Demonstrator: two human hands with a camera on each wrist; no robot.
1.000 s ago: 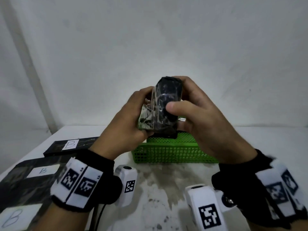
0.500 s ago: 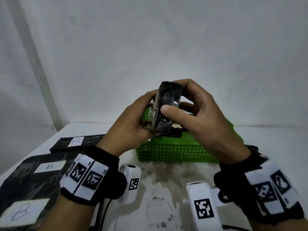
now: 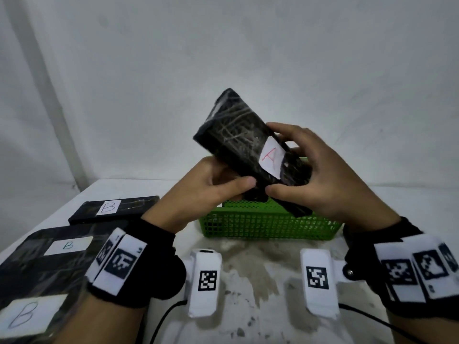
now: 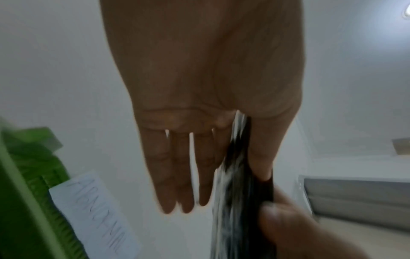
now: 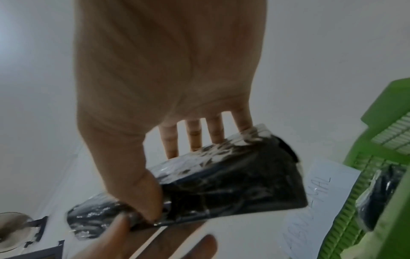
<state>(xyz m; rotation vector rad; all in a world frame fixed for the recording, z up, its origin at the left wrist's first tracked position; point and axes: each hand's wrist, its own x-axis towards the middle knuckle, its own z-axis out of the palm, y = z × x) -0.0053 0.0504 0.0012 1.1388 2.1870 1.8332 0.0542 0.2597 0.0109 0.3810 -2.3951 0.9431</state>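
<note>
Head view: left hand and right hand both grip a tilted black plastic-wrapped flat box labelled A, above a green mesh basket.

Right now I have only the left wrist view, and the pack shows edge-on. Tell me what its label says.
Observer: In the head view, the white label on the black pack bears a red A.
Operator: Report how the right hand holds it.
Observer: The right hand grips the pack's lower end, thumb on the near edge and fingers over the far edge.
Operator: Say what is under the pack.
Observer: The green basket stands directly below it.
Operator: List what lies on the table's left side.
Observer: B packs, black with white labels, lie flat on the table there.
</note>
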